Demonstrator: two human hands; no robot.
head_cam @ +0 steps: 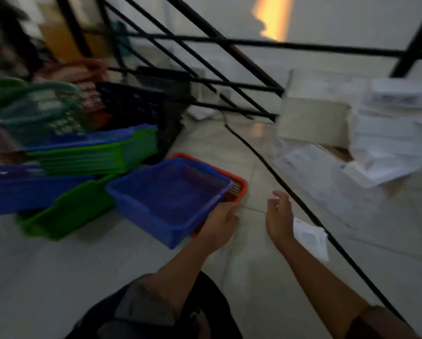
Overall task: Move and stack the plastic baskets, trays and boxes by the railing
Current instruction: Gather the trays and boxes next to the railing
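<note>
blue basket (173,196): nested in an orange tray (239,182), on the floor by the black railing (229,84). left hand (221,226) at its near right corner, fingers apparently curled on the rim, though blur leaves the hold uncertain. right hand (278,216) beyond that grip, relaxed, grasping nothing. step judged: taking up the pair for stacking; next calls for a second hold on the opposite rim. basket interior appears empty. left of the grip: green tray (68,211), blue-and-green stack (95,152).
</note>
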